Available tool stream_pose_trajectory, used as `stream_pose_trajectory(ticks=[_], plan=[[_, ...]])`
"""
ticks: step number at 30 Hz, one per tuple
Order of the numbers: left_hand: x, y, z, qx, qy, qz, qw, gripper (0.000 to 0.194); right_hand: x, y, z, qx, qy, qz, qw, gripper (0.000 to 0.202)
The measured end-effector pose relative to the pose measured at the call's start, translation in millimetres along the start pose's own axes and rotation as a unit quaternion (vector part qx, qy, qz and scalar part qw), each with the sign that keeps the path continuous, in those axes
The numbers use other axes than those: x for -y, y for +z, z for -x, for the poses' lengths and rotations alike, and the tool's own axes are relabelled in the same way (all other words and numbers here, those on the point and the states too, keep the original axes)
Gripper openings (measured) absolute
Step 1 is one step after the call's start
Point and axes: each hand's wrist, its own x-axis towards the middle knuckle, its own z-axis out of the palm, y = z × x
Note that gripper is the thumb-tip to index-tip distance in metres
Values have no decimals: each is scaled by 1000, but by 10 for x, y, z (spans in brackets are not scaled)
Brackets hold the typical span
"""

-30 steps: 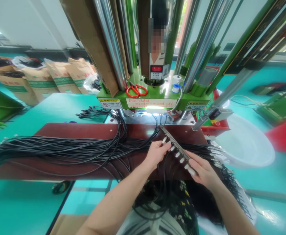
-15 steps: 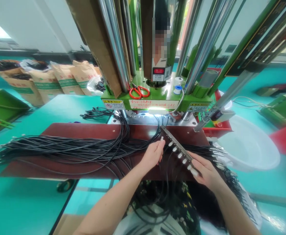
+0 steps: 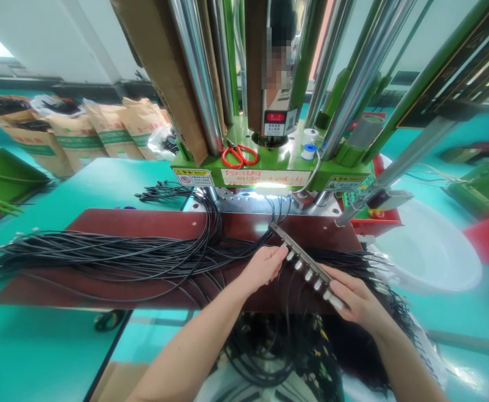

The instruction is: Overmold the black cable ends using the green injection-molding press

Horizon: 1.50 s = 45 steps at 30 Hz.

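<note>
My right hand (image 3: 351,293) grips the near end of a long metal bar (image 3: 301,252), which slants up and away to the left. Several silvery connectors (image 3: 308,274) stick out in a row along its lower edge, and black cables hang beneath them. At the far end of the bar, my left hand (image 3: 265,268) pinches a cable connector (image 3: 284,249) against the edge. Its fingers are closed and partly cover the connector. Under both hands lies a brown board (image 3: 244,222) carrying a thick bundle of black cables (image 3: 123,254).
A green press (image 3: 244,134) with steel columns stands ahead, its work light on. Red-handled scissors (image 3: 239,156) and a blue-and-white spool (image 3: 309,151) rest on it. To the right are a red bin (image 3: 378,226) and a white tub (image 3: 432,251); paper sacks (image 3: 77,137) stand at left.
My left hand has moved slightly right, bringing the connector from beside the bar to its edge. The bar's far end has dipped a little toward me, and the right hand keeps its hold.
</note>
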Motion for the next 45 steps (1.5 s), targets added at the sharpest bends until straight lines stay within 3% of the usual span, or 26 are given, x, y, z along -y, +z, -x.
stream_pose_trajectory(ticks=[4, 10, 16, 20, 24, 28, 33, 36, 40, 45], plan=[[-19, -14, 20, 13, 1, 6, 1000, 48, -20, -30, -12, 20, -16, 41, 999, 47], [-45, -32, 40, 4, -21, 5, 1000, 49, -7, -37, -37, 57, -146, 174, 972, 42], [-5, 10, 9, -13, 2, -41, 999, 46, -52, -31, 5, 27, -80, 109, 990, 51], [-11, 30, 81, -30, 45, -116, 992, 33, -26, -224, 128, 15, -68, 114, 991, 49], [-80, 24, 241, -29, 111, -242, 964, 18, 164, -578, 146, 37, -17, 208, 977, 48], [-179, 9, 398, 16, 123, -277, 953, 15, 502, -755, -97, 74, 1, 301, 951, 43], [-293, -86, 550, 25, 124, -240, 962, 15, 894, -516, -601, 97, -9, 418, 903, 29], [-333, -187, 609, 18, 123, -202, 971, 15, 1002, -290, -899, 127, -87, 469, 869, 23], [-349, -356, 590, -3, 103, -119, 988, 16, 980, -108, -1235, 155, -212, 524, 810, 22], [-365, -602, 319, -93, 91, 38, 991, 20, 843, -94, -1364, 130, -253, 521, 805, 25]])
